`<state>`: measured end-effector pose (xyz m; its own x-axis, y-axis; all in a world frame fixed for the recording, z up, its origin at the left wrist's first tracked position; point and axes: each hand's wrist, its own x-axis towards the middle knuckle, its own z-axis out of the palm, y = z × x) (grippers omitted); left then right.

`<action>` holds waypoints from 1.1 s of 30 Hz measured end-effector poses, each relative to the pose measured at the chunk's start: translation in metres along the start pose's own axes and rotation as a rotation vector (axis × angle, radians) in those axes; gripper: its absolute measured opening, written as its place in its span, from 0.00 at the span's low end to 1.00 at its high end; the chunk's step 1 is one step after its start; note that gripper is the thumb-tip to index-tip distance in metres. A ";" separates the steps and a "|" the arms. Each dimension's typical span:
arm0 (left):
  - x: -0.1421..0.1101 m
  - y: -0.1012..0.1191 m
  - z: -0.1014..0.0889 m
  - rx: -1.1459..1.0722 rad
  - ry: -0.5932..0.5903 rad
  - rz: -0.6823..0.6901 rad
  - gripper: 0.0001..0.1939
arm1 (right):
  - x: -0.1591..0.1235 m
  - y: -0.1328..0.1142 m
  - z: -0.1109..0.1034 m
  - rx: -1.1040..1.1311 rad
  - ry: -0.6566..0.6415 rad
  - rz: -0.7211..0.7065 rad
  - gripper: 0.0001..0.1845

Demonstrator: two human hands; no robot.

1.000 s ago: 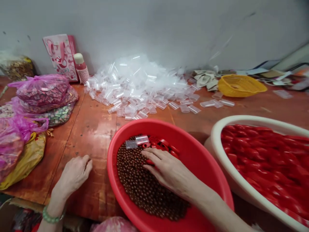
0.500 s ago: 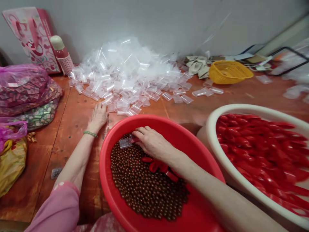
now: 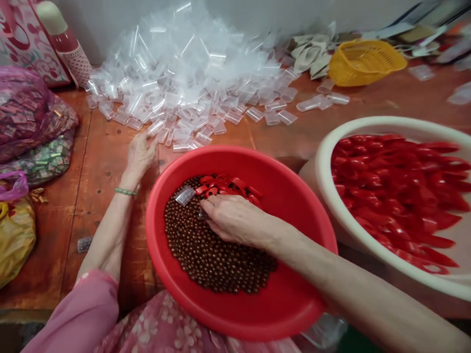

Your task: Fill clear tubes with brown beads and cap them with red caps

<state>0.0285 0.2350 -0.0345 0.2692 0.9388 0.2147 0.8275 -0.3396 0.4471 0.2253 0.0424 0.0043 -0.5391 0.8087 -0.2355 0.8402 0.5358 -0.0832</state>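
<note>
My right hand (image 3: 235,218) is inside a red plastic basin (image 3: 312,206). Its fingers are closed around a small clear plastic box (image 3: 202,214), mostly hidden by them, held low at the brown beads (image 3: 217,264). Another clear plastic box (image 3: 184,195) lies on the beads near the basin's far left side. Red plastic pieces (image 3: 221,184) are heaped just beyond the right hand. Outside the basin, my left hand (image 3: 140,156) rests at the near edge of a pile of clear plastic sleeves (image 3: 191,98). Its fingers are stretched out and apart, with the tips beside the sleeves.
At right stands a cream tub (image 3: 324,162) of red plastic spoon-like parts (image 3: 397,196). A yellow basket (image 3: 368,63) sits at the back. Filled plastic bags (image 3: 33,113) and a bottle (image 3: 66,41) are on the left. A small clear case (image 3: 84,244) lies beside my left forearm.
The view has tilted down. My right hand has shifted toward me over the beads, and the red pieces now lie beyond it. One clear box lies apart from the hand. My left hand stays by the pile.
</note>
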 end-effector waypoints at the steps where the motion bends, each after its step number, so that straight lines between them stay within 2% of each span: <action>1: -0.010 0.005 -0.009 -0.032 0.003 -0.013 0.18 | -0.002 -0.002 0.003 -0.059 -0.043 -0.018 0.09; 4: -0.042 0.026 -0.034 -0.118 -0.134 0.043 0.20 | 0.004 -0.004 0.008 -0.204 -0.092 -0.026 0.13; 7: -0.070 0.048 -0.048 -0.163 -0.249 0.127 0.21 | 0.020 -0.006 0.007 -0.238 -0.102 0.000 0.16; 12: -0.091 0.066 -0.047 -0.056 -0.228 0.161 0.16 | 0.034 -0.025 0.001 -0.238 -0.153 -0.135 0.17; 17: -0.090 0.067 -0.046 0.009 -0.226 0.165 0.13 | 0.018 -0.047 0.009 -0.211 -0.141 -0.340 0.16; 20: -0.090 0.066 -0.044 0.056 -0.207 0.176 0.11 | 0.009 -0.053 0.015 -0.169 -0.138 -0.462 0.16; 22: -0.090 0.064 -0.041 0.084 -0.193 0.192 0.11 | 0.006 -0.052 0.018 -0.070 -0.150 -0.531 0.14; 25: -0.091 0.063 -0.038 0.100 -0.171 0.202 0.11 | 0.006 -0.043 0.022 0.247 -0.213 -0.544 0.12; 29: -0.095 0.067 -0.040 0.008 -0.049 0.211 0.12 | 0.007 -0.032 0.027 0.726 -0.303 -0.415 0.19; 31: -0.101 0.071 -0.046 -0.129 0.036 0.221 0.13 | 0.006 -0.029 0.025 0.935 -0.301 -0.342 0.20; 33: -0.112 0.075 -0.058 -0.310 0.055 0.208 0.13 | 0.004 -0.025 0.018 1.093 -0.307 -0.271 0.21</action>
<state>0.0318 0.1007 0.0250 0.3815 0.8465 0.3713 0.5673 -0.5316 0.6290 0.2033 0.0275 -0.0120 -0.7976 0.5269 -0.2937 0.3835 0.0670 -0.9211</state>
